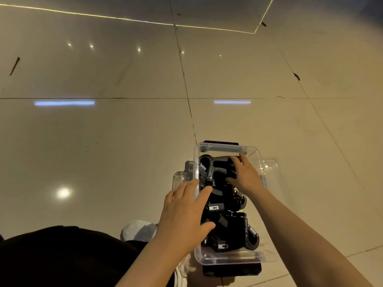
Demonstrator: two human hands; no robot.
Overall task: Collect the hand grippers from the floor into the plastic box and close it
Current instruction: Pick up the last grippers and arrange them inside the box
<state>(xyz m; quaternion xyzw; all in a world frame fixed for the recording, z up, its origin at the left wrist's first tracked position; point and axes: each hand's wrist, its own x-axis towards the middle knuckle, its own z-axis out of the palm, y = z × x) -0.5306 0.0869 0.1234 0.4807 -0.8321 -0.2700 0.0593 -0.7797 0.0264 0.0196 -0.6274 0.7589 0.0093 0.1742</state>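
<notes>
A clear plastic box [230,261] stands on the tiled floor at the lower middle, with black latches at its near and far ends. Several black hand grippers [230,224] with metal springs fill it. My right hand [245,175] reaches into the far half and holds the topmost black hand gripper [213,164] by its handle. My left hand [184,212] lies with spread, straight fingers across the box's left rim and over the grippers below. The clear lid [277,179] lies under and beside the box, sticking out to the right.
Glossy beige floor tiles [103,141] with dark joints spread all around and mirror ceiling lights. My white shoe [138,232] and dark-clothed knee [62,255] sit just left of the box.
</notes>
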